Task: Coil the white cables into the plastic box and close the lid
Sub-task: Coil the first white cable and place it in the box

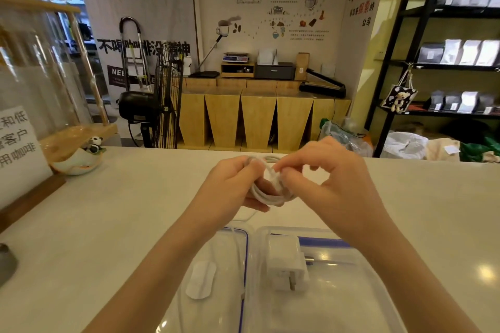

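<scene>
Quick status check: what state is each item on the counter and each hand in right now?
White cable: coiled in loops, held above the counter, not in the box.
Left hand: gripping the coil.
Right hand: pinching the coil.
Plastic box: open, on the counter.
Charger: lying inside the box.
Lid: off, flat beside the box.

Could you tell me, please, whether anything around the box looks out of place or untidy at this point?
Nothing looks damaged or spilled. One loose white cable trails over the lid beside the open plastic box, not yet coiled. Both hands hold a coil above the counter.
</scene>
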Available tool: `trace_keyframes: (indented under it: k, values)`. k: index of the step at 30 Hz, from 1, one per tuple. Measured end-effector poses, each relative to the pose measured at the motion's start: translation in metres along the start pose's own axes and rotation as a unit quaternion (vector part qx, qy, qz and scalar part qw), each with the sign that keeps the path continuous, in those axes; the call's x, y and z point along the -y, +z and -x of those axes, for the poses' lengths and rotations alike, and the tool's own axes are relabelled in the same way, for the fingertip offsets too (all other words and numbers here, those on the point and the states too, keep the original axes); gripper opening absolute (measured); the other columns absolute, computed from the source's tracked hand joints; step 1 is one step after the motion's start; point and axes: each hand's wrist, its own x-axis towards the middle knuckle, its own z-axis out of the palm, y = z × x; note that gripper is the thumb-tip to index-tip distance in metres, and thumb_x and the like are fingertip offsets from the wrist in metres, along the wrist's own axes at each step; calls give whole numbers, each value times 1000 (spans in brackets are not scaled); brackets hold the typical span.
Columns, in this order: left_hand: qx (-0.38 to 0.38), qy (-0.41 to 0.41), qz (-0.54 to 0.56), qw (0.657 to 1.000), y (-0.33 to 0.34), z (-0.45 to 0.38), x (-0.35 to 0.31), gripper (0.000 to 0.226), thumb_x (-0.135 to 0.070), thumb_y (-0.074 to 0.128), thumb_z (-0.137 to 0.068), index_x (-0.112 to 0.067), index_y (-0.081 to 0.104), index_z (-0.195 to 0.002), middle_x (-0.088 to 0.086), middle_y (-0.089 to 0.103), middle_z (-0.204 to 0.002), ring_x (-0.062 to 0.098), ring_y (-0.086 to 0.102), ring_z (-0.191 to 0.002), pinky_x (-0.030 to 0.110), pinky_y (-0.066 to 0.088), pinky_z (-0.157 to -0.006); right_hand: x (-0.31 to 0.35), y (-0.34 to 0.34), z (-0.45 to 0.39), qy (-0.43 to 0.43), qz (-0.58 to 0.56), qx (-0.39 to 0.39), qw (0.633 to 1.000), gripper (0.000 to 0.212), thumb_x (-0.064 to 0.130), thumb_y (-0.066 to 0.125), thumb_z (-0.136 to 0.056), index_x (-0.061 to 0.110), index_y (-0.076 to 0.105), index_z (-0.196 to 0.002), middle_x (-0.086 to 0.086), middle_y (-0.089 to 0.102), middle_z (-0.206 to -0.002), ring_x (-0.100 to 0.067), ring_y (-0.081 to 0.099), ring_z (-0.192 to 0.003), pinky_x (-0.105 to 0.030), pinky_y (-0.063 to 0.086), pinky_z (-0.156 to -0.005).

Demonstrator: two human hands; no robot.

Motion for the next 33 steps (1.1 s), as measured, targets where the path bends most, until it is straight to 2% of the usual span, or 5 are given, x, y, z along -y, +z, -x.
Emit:
trace_keyframes:
  k: [11, 15, 19, 27, 33]
  values:
    - [-59, 60, -115, 990, 2, -1, 7, 26, -25, 38, -94, -13, 61, -94, 0, 69, -71, 13, 66, -66, 22, 57, -58, 0, 0, -2, 54, -141, 64, 986, 37, 33, 41, -92, 10, 69, -84, 4, 56, -57, -1, 52, -61, -9, 41, -60]
    - [-55, 53, -131, 988, -2, -3, 9, 27, -25, 38, -94, -11, 61, -93, 0, 68, -71, 14, 65, -65, 26, 57, -59, -2, 2, -2, 52, -194, 48, 979, 35, 45, 40, -84, 33, 57, -112, 7, 65, -71, 1, 58, -69, -12, 47, -64]
    - [-41, 61, -163, 984, 1, -4, 12, 27, -26, 40, -95, -9, 61, -95, -3, 67, -70, 10, 64, -64, 21, 55, -57, -2, 0, -3, 65, -272, 85, 956, 28, 37, 44, -88, 28, 68, -99, -5, 68, -79, -7, 60, -68, -21, 53, -69]
    - [24, -1, -59, 998, -5, -4, 4, 34, -26, 38, -94, 0, 60, -95, -10, 69, -54, 5, 67, -56, 19, 56, -53, -5, -5, -3, 86, -269, 72, 957, 17, 16, 68, -72, 30, 73, -81, 9, 74, -81, -8, 66, -82, -21, 55, -75]
    - [76, -67, -4, 995, -3, 4, -5, 34, -31, 35, -94, -15, 63, -84, -1, 73, -62, 17, 71, -62, 20, 56, -51, -7, 5, -1, 75, -247, 44, 965, 24, 8, 72, -70, 31, 71, -75, 26, 69, -67, 10, 60, -77, 0, 40, -67]
